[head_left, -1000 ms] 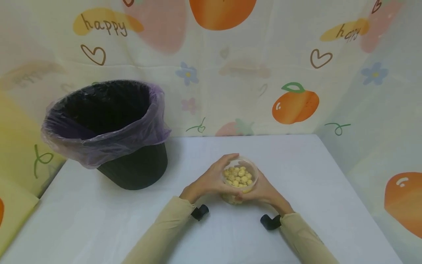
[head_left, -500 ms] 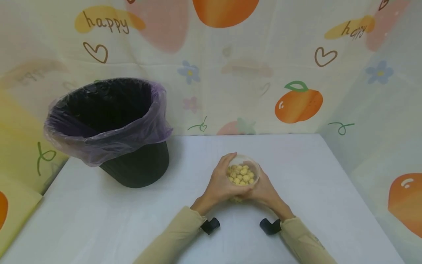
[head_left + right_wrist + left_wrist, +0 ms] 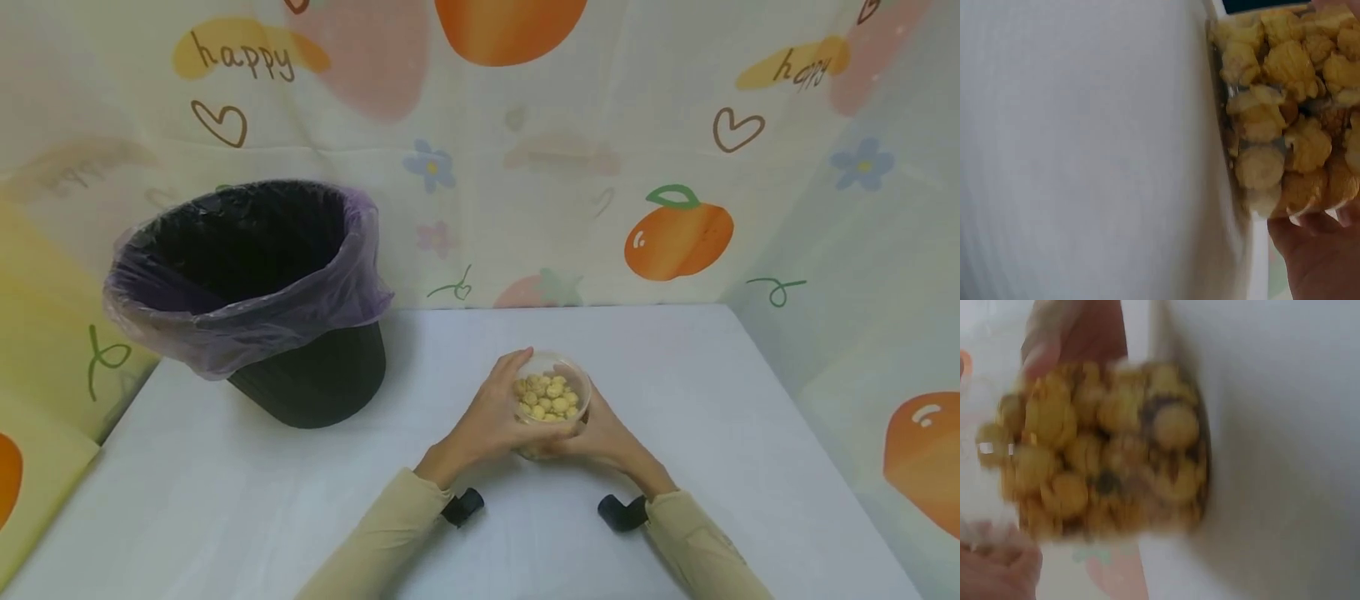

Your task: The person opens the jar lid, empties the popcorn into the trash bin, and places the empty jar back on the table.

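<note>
Just around five o'clock from the middle of the head view, there's a clear tub (image 3: pixel 546 363) of popcorn-like yellow pieces (image 3: pixel 551 398). Left hand (image 3: pixel 495 419) is curled round its nine o'clock side, right hand (image 3: pixel 604 432) round three, so both grip it, thumbs hiding most of the lower wall. Right fingers mostly vanish behind it. Can't tell if its base touches the white table (image 3: pixel 675 400). Left wrist view is pretty blurry; right wrist view cuts the tub off at three o'clock. Black bin (image 3: pixel 311 383) sits at ten o'clock from it, insides too dark to read.
</note>
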Available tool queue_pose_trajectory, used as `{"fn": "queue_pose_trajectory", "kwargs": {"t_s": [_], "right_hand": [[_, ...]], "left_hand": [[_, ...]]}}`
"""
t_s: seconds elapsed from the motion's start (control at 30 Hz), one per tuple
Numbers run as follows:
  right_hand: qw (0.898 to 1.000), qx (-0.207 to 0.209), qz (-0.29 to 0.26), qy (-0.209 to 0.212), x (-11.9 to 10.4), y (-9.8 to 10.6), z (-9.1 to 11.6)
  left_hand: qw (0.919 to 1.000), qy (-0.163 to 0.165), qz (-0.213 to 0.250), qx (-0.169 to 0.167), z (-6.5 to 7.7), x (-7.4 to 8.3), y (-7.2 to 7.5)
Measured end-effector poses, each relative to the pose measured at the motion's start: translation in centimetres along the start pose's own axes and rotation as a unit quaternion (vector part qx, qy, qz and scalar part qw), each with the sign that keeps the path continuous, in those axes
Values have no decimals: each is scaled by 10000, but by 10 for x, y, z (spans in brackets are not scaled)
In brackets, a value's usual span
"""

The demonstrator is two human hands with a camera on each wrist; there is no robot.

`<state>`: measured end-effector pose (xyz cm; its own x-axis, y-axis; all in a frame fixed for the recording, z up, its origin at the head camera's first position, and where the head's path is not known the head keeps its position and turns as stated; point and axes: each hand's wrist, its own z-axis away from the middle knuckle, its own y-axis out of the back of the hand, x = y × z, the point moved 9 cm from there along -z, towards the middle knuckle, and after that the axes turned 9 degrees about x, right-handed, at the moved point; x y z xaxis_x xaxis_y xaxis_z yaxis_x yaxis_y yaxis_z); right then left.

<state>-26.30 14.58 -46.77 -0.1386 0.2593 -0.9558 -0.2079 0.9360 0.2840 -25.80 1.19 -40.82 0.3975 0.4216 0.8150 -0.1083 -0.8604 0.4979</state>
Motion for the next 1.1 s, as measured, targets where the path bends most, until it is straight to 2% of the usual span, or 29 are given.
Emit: {"fn": "queue_pose_trajectory", "kwargs": {"t_s": [0.13,0.23,0.37,0.47,0.67,0.83,0.97,1.1], "right_hand": [[9993,-343,117,-91,7,0,-1],[9989,-442,163,-14,8,1,-3],[9988,-424,-47,246,2,1,-6],[9991,-321,-122,261,0,0,-7],[10000,-18,-83,40,0,-1,-7],[9997,165,167,57,0,0,-6],[9982,331,501,72,0,0,-4],[9955,544,766,126,-1,2,-3]], "left_hand": [[9987,-77,169,-469,-5,-7,4],[9967,-42,332,-743,-9,-12,4],[9947,-66,486,-903,-17,-13,1],[9942,-121,586,-892,-21,-12,-3],[9947,-147,888,-496,-22,-10,-4],[9969,-247,740,-55,-17,-8,-4],[9974,-67,633,343,-12,-7,-4],[9947,169,407,926,-5,-2,-4]]}}
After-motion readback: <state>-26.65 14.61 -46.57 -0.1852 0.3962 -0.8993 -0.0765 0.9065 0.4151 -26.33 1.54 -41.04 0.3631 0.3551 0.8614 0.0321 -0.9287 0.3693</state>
